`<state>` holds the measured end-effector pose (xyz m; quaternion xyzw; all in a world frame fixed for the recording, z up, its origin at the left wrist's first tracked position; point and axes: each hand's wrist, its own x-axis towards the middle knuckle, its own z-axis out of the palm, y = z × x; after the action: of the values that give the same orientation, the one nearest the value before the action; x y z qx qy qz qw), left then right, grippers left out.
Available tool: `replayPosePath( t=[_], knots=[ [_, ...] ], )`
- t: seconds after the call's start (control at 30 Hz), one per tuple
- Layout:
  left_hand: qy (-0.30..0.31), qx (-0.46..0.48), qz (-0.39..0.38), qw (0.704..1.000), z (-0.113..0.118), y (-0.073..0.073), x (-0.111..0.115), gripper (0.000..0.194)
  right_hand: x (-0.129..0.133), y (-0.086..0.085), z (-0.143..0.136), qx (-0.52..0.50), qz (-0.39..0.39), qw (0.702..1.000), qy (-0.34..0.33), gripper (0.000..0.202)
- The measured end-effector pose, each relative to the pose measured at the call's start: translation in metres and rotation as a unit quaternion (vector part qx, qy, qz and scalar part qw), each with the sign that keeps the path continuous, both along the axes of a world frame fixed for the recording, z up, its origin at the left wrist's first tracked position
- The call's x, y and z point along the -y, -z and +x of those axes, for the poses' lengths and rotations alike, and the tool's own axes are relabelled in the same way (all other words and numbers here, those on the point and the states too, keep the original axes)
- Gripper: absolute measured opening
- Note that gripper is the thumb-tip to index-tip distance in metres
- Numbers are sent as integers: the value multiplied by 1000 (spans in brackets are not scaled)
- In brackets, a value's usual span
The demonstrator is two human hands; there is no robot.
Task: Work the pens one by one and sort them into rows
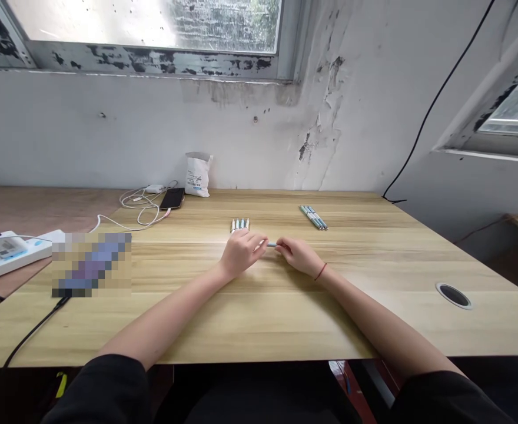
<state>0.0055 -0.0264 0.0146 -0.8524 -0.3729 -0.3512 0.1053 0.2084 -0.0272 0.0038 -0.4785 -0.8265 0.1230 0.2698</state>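
Observation:
Between my two hands, a light blue pen (272, 244) lies roughly level above the wooden table. My left hand (242, 253) pinches its left end, and my right hand (296, 252) has its fingers closed on the right end. Fingers cover both ends of the pen. Just behind my left hand, several pens (240, 224) stand in a row on the table, their lower parts hidden by that hand. Farther back to the right, a group of pens (314, 218) lies side by side at a slant.
On the wooden table (223, 318) are a black phone (173, 198), a white cable (142, 227), a white packet (198, 175) by the wall, and a blurred device (92, 265). A power strip (33, 249) is at far left, a round cable hole (454, 295) at right.

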Motion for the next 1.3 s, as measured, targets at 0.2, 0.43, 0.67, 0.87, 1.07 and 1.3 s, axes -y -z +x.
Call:
replayPosePath(
  t=[0.2,0.43,0.67,0.87,1.07,1.3],
  knots=[
    [-19,-96,42,994,1,10,-5,23,4,0,-4,47,102,993,24,19],
    [-14,-144,38,989,-4,14,-13,21,6,-5,-4,10,36,999,-23,25],
    [13,-166,36,985,-2,11,-9,24,4,-4,-1,-6,16,999,-36,23],
    [24,-97,-36,994,3,14,0,20,6,-3,-1,84,97,991,27,24],
    [16,-67,-116,991,3,12,3,19,6,-1,-2,130,122,984,24,24],
    [28,-154,13,988,3,10,-1,21,3,-3,-1,37,-17,998,-45,24]
  ],
)
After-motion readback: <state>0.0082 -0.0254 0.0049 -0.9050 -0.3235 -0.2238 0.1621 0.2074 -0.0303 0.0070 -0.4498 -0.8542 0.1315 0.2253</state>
